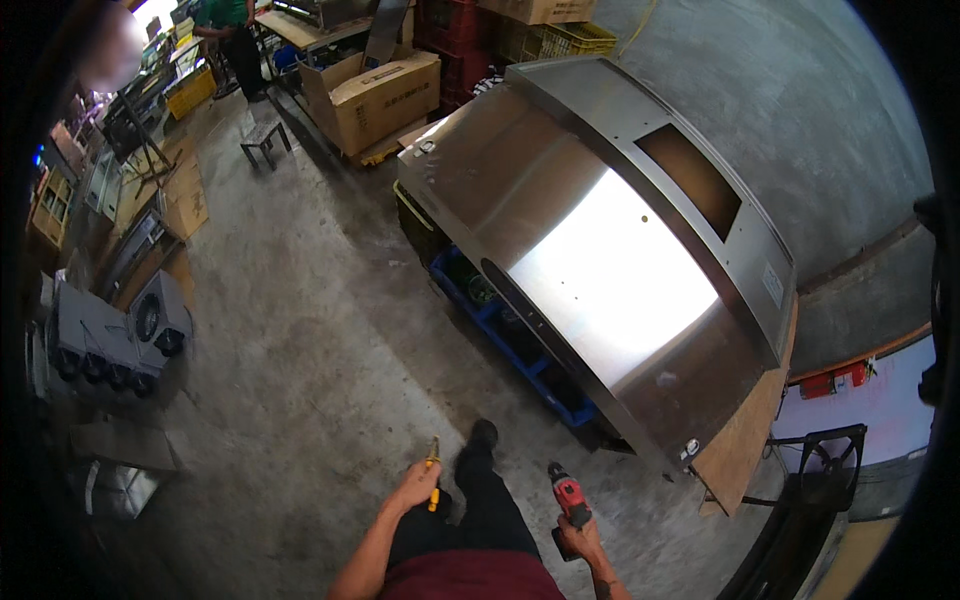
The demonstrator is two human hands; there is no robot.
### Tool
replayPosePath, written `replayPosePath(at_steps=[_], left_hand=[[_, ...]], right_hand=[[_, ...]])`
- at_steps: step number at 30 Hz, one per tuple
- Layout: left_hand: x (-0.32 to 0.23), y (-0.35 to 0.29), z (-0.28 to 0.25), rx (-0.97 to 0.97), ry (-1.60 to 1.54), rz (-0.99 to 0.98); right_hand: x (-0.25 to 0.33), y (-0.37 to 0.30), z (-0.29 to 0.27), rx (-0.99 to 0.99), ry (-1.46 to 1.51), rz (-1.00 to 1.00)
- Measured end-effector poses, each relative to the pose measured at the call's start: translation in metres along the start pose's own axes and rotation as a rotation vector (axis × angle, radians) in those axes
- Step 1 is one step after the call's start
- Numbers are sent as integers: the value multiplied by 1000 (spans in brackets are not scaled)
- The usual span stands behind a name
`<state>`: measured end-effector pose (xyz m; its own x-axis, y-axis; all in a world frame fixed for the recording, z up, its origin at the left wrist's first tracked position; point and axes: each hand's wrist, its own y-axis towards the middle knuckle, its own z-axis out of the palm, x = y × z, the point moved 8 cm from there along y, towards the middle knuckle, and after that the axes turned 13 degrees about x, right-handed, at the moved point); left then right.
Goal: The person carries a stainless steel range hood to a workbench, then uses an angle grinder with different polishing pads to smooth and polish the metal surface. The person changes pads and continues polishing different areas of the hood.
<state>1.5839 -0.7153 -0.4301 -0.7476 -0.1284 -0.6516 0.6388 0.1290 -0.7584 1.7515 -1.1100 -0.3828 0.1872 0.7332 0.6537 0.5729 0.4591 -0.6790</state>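
My left hand [415,486] is closed around a slim hand tool with yellow grips [433,498]; its narrow tip points away from me, and its exact kind is too small to make out. In my right hand [584,540] is a red and black cordless drill [568,492], held by the handle with its chuck pointing forward. Both hands are in front of my body, above the floor. Ahead and to the right lies a large stainless steel panel housing [560,230] with a rectangular cutout in its far face. The drill is apart from it.
Blue crates [510,340] sit under the steel housing, with plywood [740,455] at its right end. Cardboard boxes [385,100] and a small stool [264,140] stand farther off. Grey fan units [115,335] line the left. A person in green [235,40] stands at the back.
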Motion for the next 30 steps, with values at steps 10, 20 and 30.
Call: replayPosePath(at_steps=[10, 20, 30], left_hand=[[-6, 59, -113, -53, -387, -56], [16, 287, -182, -117, -742, 77], [64, 483, -282, -47, -709, 161]], right_hand=[[137, 269, 35, 151, -294, -283], [160, 523, 81, 164, -507, -197], [186, 733, 67, 122, -82, -364]])
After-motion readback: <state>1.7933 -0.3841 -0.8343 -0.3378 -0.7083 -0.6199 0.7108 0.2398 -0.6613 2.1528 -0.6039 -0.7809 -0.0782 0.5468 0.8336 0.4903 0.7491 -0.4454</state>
